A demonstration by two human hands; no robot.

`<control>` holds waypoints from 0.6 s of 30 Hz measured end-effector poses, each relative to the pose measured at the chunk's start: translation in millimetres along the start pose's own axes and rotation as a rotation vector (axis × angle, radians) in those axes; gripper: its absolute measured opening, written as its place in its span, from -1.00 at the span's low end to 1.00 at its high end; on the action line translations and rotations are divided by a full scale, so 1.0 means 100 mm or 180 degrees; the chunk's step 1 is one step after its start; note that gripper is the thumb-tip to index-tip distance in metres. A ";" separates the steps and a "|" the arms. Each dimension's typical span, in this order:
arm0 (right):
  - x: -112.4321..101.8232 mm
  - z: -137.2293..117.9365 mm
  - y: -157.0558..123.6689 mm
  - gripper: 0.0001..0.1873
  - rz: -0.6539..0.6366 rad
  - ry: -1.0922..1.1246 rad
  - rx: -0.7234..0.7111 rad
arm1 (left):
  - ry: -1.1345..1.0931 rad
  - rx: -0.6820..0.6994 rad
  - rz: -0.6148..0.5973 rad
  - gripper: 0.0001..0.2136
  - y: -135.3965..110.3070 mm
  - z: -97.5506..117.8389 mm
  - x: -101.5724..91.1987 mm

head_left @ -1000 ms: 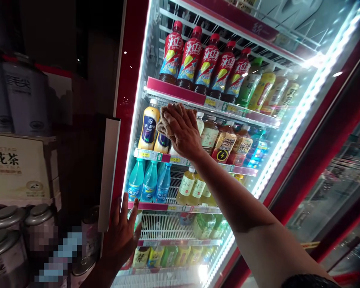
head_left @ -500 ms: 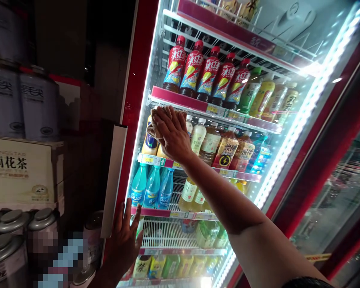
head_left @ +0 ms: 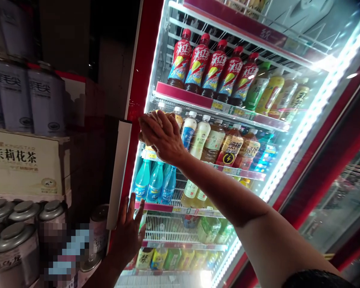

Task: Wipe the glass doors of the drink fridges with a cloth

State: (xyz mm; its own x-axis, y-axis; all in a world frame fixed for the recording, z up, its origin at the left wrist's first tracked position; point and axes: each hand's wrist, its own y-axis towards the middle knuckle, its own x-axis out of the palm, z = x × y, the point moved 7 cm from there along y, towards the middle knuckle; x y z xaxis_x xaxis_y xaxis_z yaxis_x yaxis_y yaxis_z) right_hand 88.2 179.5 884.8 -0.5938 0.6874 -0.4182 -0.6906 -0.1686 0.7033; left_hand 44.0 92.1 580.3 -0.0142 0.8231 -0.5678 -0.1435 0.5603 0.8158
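My right hand [head_left: 163,138] presses a crumpled beige cloth [head_left: 151,117] to the glass front of a lit drinks fridge, by the left edge of the pane. Its fingers lie over the cloth and hide part of it. Lower down, my left hand [head_left: 129,228] rests with spread fingers by the red door frame [head_left: 135,92]; it holds nothing. Behind the glass stand red-capped tea bottles [head_left: 180,60], a bottle with a white and blue label [head_left: 188,130] and turquoise bottles [head_left: 154,184]. My right forearm covers part of the lower shelves.
A pale vertical handle strip [head_left: 119,174] runs along the frame. To the left are a cream carton [head_left: 27,164] with Chinese lettering, tall silver-grey cans [head_left: 46,100] and round-lidded tins [head_left: 15,252]. A second red-framed glass door [head_left: 339,172] stands at the right.
My right hand has slid left with the cloth, to the pane's edge, uncovering the white and blue bottle. The left hand stays by the frame. The view has shifted slightly.
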 end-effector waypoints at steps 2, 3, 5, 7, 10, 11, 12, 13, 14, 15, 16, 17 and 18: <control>0.01 0.05 0.03 -0.36 0.0041 0.0003 0.0085 | 0.0017 0.0035 -0.0045 -0.17 0.00 -0.01 0.02; 0.00 0.09 0.05 -0.35 0.0095 0.0011 0.0166 | 0.0033 0.0053 -0.0051 -0.17 -0.01 -0.01 0.02; -0.03 0.18 0.12 -0.33 0.0214 0.0055 0.0305 | 0.0065 0.0062 -0.0048 -0.17 -0.01 -0.01 0.02; -0.05 0.22 0.16 -0.35 0.0274 0.0116 0.0316 | 0.0082 0.0056 -0.0048 -0.16 0.00 0.00 0.01; -0.05 0.16 0.18 -0.38 0.0221 0.0174 0.0125 | 0.0086 0.0039 -0.0132 -0.15 0.00 0.00 0.01; -0.05 0.15 0.18 -0.39 0.0200 0.0185 0.0060 | 0.0085 0.0040 -0.0154 -0.15 0.00 0.01 0.02; -0.06 0.14 0.18 -0.39 0.0192 0.0197 0.0011 | 0.0087 0.0033 -0.0161 -0.15 -0.01 0.01 0.03; -0.07 0.13 0.19 -0.39 0.0206 0.0208 -0.0014 | 0.0090 0.0017 -0.0159 -0.15 -0.01 0.00 0.03; -0.09 0.13 0.19 -0.40 0.0239 0.0219 -0.0018 | 0.0092 0.0003 -0.0146 -0.15 -0.01 0.00 0.04; -0.10 0.13 0.20 -0.41 0.0288 0.0227 -0.0002 | 0.0089 -0.0002 -0.0131 -0.15 -0.01 -0.01 0.04; -0.12 0.13 0.20 -0.42 0.0344 0.0235 0.0032 | 0.0086 -0.0009 -0.0125 -0.14 -0.01 -0.01 0.05; -0.12 0.12 0.20 -0.43 0.0394 0.0242 0.0068 | 0.0083 -0.0015 -0.0128 -0.14 -0.01 -0.02 0.06; -0.12 0.11 0.20 -0.44 0.0426 0.0252 0.0091 | 0.0079 -0.0006 -0.0128 -0.14 -0.01 -0.02 0.07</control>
State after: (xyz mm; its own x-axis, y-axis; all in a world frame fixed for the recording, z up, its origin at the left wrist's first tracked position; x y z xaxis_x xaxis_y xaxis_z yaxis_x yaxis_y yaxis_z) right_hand 86.3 175.5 910.0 -0.7111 0.6021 -0.3629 -0.5918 -0.2340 0.7714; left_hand 42.5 96.6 575.3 -0.0328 0.7972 -0.6028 -0.1463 0.5928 0.7920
